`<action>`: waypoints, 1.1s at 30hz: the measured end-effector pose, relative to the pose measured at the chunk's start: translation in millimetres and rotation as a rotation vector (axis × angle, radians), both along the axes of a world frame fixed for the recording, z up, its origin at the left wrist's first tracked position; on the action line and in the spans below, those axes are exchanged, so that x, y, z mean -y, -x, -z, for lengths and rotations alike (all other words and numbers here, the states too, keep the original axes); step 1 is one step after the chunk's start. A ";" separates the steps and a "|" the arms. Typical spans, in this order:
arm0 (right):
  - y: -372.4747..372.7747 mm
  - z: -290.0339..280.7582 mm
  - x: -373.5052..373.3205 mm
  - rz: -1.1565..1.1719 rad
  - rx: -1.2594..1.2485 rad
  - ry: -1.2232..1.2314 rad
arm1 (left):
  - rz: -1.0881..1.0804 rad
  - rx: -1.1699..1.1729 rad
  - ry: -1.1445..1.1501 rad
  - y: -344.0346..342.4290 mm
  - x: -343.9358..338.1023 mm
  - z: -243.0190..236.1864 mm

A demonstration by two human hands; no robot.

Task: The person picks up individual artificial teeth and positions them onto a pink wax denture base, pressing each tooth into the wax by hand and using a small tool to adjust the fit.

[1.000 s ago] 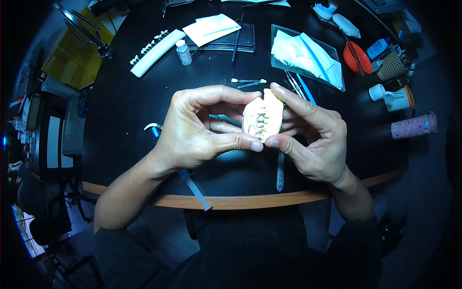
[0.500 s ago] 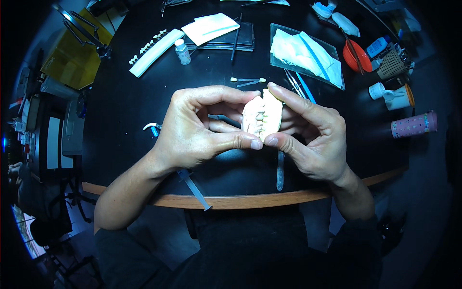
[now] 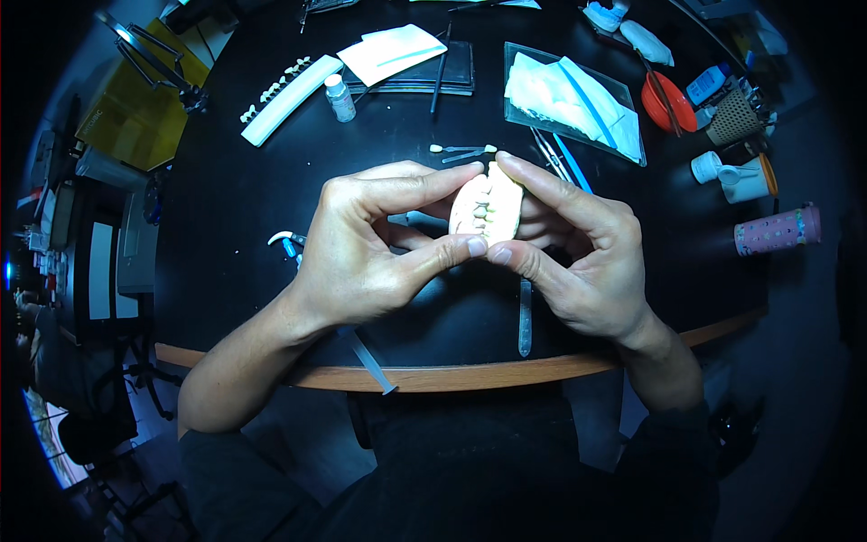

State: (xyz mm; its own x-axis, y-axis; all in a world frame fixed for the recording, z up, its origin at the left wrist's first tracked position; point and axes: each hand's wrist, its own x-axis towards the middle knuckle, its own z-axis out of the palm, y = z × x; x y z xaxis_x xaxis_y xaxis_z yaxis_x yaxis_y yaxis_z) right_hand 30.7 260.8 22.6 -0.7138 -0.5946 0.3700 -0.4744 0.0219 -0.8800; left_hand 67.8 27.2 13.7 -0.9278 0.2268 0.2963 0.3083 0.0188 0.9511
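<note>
Above the dark table I hold two halves of a plaster dental model, with their tooth rows meeting in the middle. My left hand is closed on the pinkish half of the dental model, thumb at its near end and index finger at its far end. My right hand grips the cream half of the dental model the same way. The other fingers are partly hidden behind the pieces. Just beyond lie small tooth-coloured tabs on grey sticks. A syringe lies under my left wrist, partly covered.
A clear flat strip lies near the wooden table edge. Tweezers and a glass plate with paper are at the far right, near a red bowl and pink bottle. A small bottle stands far left.
Both hands have shifted slightly left and away from me with the dental model. The model has turned a little, and both thumbs sit higher. The hold on each half stays.
</note>
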 end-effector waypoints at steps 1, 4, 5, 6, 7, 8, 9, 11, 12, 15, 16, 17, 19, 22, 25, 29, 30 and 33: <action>0.2 0.2 -0.7 0.003 0.001 0.000 | -0.009 -0.023 0.021 0.0 -0.2 0.5; 0.9 0.6 -1.1 -0.011 -0.028 -0.019 | -0.012 -0.089 0.027 0.7 -0.3 4.3; 0.6 -0.2 0.1 -0.006 -0.025 -0.012 | -0.011 -0.088 0.027 1.0 -0.2 4.4; 0.2 -0.2 0.7 -0.002 -0.021 -0.004 | -0.015 -0.091 0.015 1.0 -0.2 4.4; -0.2 0.4 1.0 -0.002 -0.020 -0.004 | -0.020 -0.094 0.004 0.9 -0.1 4.2; -0.6 1.0 1.4 0.009 -0.052 -0.018 | -0.020 -0.092 0.004 -0.6 0.2 2.5; -0.8 0.8 1.3 0.023 -0.087 -0.034 | -0.020 -0.066 0.051 -2.2 0.2 -0.8; -0.8 0.7 1.1 0.020 -0.110 -0.050 | -0.019 -0.042 0.097 -3.1 0.2 -2.4; -0.6 1.2 1.6 0.015 -0.131 -0.064 | -0.028 -0.035 0.100 -3.4 0.6 -2.1; -0.4 2.5 2.3 0.015 -0.135 -0.055 | -0.037 -0.020 0.094 -4.0 1.2 -1.9; -0.5 2.8 2.3 0.016 -0.134 -0.056 | -0.036 -0.012 0.084 -4.4 0.9 -1.7; -0.4 3.0 2.3 0.019 -0.139 -0.048 | -0.035 -0.011 0.083 -4.7 0.2 -1.3; 0.0 3.0 2.4 0.021 -0.146 -0.041 | -0.048 -0.023 0.059 -4.3 -1.2 -1.1; 0.0 3.2 2.4 0.013 -0.139 -0.031 | -0.050 -0.021 0.054 -4.4 -1.2 -1.3; -1.1 2.9 2.0 -0.003 -0.079 -0.016 | -0.058 -0.012 0.050 -5.4 -1.4 -2.7; -2.6 5.2 1.6 -0.014 0.013 0.009 | -0.051 -0.007 0.081 -3.9 -0.2 -3.2; -2.8 5.8 2.0 -0.015 0.014 0.017 | -0.060 -0.005 0.080 -4.8 -0.5 -3.7; -3.9 6.9 3.3 -0.014 -0.003 0.026 | -0.065 -0.007 0.088 -5.3 0.9 -3.4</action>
